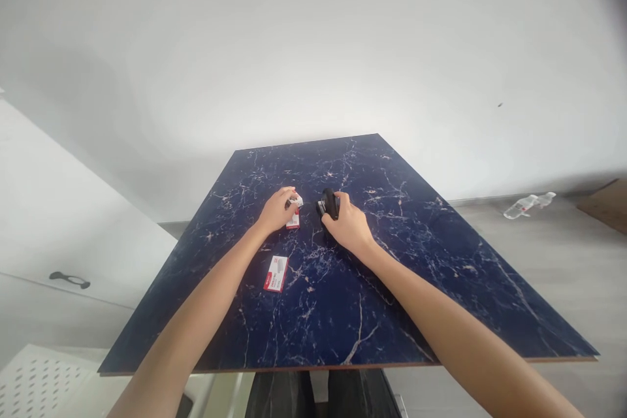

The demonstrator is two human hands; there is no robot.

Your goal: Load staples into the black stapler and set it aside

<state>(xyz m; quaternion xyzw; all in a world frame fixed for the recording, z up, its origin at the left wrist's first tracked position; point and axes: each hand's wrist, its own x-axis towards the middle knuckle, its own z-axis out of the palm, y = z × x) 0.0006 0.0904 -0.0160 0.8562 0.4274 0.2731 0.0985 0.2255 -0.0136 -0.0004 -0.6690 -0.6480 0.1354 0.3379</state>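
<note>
My left hand (pixel 277 211) is closed with its fingertips on a small white and red box (pixel 293 220), whose upper part is partly covered by the fingers. A short gap to the right, my right hand (pixel 351 225) grips a black stapler (pixel 329 201) with a bit of bright metal at its left side. Part of the stapler is hidden by the fingers. Nearer to me, below the left hand, a flat white and red staple box (pixel 276 273) lies on the dark blue marbled table (pixel 313 333); neither hand touches it.
A pale wall (pixel 313 46) stands behind the table's far edge. To the left is a white cabinet front with a dark handle (pixel 69 279). Clear plastic bottles (pixel 528 206) lie on the floor at right, near a brown cardboard piece (pixel 607 205). My legs (pixel 281 395) are beneath the near edge.
</note>
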